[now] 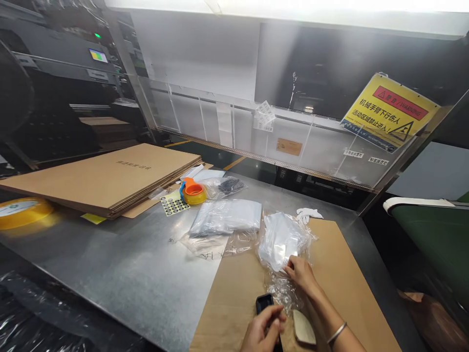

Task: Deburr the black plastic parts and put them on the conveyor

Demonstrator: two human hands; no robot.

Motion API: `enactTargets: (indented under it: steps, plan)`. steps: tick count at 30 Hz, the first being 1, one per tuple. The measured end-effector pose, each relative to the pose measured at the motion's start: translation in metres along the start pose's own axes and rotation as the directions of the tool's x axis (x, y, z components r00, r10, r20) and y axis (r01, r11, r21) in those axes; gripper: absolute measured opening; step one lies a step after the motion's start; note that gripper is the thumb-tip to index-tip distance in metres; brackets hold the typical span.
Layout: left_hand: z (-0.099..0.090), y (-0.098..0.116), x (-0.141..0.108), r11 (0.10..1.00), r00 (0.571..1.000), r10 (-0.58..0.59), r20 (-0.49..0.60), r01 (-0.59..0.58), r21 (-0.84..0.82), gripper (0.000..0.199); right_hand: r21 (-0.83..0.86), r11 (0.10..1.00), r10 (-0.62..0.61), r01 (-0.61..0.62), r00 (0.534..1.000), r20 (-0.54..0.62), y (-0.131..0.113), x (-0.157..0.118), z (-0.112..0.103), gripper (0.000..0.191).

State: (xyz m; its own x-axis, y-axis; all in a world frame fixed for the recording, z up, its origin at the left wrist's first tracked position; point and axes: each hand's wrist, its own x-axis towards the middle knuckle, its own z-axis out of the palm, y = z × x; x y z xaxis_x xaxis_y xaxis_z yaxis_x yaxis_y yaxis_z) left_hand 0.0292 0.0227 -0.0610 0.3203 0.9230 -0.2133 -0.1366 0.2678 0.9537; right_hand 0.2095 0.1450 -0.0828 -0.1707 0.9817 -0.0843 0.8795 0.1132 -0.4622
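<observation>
My right hand [301, 275] reaches forward, its fingertips pinched on the near edge of a clear plastic bag [280, 239] that lies in a loose stack. My left hand [264, 328] is closer to me, with curled fingers over a black, shallow, hollow object [264, 301]. The hand hides most of that object, and what its fingers grip is unclear. Between my hands lies a pale tan, rounded block [304, 327]. Crumpled clear film [285, 292] sits just below my right fingertips. All this rests on a flat cardboard sheet [340, 274].
Left of the stack lies a bundle of clear bags [227, 217]. Behind are an orange tape dispenser [194, 190], a sticker sheet [175, 203] and a white glove [308, 214]. Stacked cardboard [110, 178] and a yellow tape roll [25, 212] occupy the metal table's [146, 269] left side.
</observation>
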Motion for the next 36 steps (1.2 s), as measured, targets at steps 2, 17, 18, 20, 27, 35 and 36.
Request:
enactTargets:
  steps: [2,17,18,20,27,35,36]
  plan:
    - [0.005,0.005,0.028,0.855,0.954,0.297,0.039,-0.284,0.435,0.036,0.09,0.996,-0.008,0.008,1.0,-0.009,0.002,0.004,-0.001,0.023]
    - [0.023,0.019,0.08,0.926,0.936,0.324,-0.137,-0.284,0.247,0.035,0.63,0.759,-0.071,0.162,0.983,-0.167,-0.018,-0.034,-0.041,0.034]
    - [0.024,0.019,0.08,0.94,0.943,0.301,-0.143,-0.269,0.209,0.035,0.635,0.755,-0.077,0.164,0.984,-0.162,-0.024,-0.039,-0.039,0.035]
    - [0.023,0.016,0.079,0.957,0.95,0.267,-0.162,-0.242,0.159,0.035,0.634,0.757,-0.074,0.161,0.984,-0.161,-0.033,-0.048,-0.035,0.036]
    - [0.008,0.002,0.056,0.932,0.889,0.317,-0.331,-0.227,0.283,0.032,0.561,0.812,0.016,0.16,0.955,-0.296,-0.045,-0.065,-0.029,0.03]
    - [-0.013,0.014,0.023,0.601,0.789,0.606,-0.1,-0.372,0.707,0.027,0.29,0.903,-0.245,0.316,0.935,-0.256,-0.082,-0.089,-0.025,0.02]
    - [-0.018,0.014,0.022,0.567,0.783,0.617,-0.081,-0.37,0.736,0.026,0.262,0.913,-0.245,0.312,0.934,-0.26,-0.083,-0.091,-0.023,0.021]
